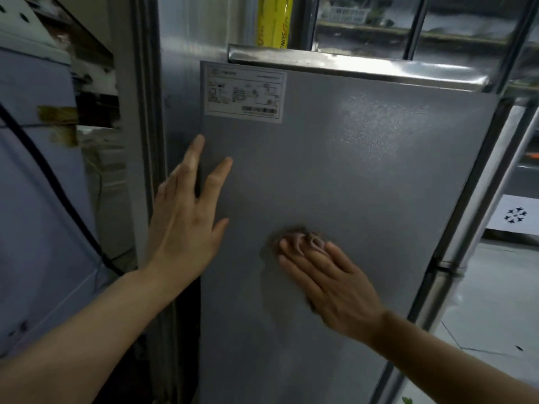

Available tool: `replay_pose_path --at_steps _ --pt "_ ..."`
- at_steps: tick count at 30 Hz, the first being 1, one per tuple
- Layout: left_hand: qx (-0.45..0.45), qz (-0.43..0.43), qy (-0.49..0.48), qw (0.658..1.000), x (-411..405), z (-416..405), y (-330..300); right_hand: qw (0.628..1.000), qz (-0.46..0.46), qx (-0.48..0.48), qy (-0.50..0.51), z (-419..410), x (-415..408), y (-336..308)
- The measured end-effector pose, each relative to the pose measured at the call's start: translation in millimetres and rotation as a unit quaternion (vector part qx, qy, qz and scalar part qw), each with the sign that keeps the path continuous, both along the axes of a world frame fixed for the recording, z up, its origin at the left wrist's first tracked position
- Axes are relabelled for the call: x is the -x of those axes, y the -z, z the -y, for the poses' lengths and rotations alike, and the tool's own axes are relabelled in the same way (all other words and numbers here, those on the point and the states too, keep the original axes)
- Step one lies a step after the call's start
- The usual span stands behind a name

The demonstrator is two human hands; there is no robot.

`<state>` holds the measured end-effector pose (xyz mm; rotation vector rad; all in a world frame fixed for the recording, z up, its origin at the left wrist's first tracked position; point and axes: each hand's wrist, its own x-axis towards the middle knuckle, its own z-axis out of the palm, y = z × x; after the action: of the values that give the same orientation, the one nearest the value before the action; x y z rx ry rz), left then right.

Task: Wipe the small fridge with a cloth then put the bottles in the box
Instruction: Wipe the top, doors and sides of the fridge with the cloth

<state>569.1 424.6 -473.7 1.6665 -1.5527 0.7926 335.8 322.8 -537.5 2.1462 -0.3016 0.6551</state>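
Note:
A grey side panel of the small fridge (364, 176) fills the middle of the view, with a white rating label (244, 91) at its upper left. My right hand (329, 284) presses a small brownish cloth (294, 236) flat against the panel; only the cloth's top edge shows beyond my fingers. A faint damp smear runs below the cloth. My left hand (186, 217) rests open on the panel's left edge, fingers spread and pointing up. No bottles or box are in view.
A shiny metal strip (350, 64) caps the fridge top, with a yellow roll (274, 21) standing behind it. Metal frame posts (455, 252) run down the right side. A pale appliance with a black cable (43, 170) stands left. A window is behind.

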Motion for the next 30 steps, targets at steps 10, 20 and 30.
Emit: replay_pose_path --at_steps 10,20,30 --pt "-0.016 -0.121 0.134 0.983 -18.4 -9.2 19.8 0.964 0.261 0.007 -0.049 -2.1 -61.5 -83.9" --pt "-0.052 -0.282 0.219 0.933 -39.5 -21.0 19.3 0.998 0.021 0.042 -0.044 -9.2 -58.1 -61.6" --pt "-0.076 -0.3 0.221 0.925 -51.6 -24.0 30.4 0.998 -0.03 0.053 -0.006 -18.8 -98.4 -17.4"
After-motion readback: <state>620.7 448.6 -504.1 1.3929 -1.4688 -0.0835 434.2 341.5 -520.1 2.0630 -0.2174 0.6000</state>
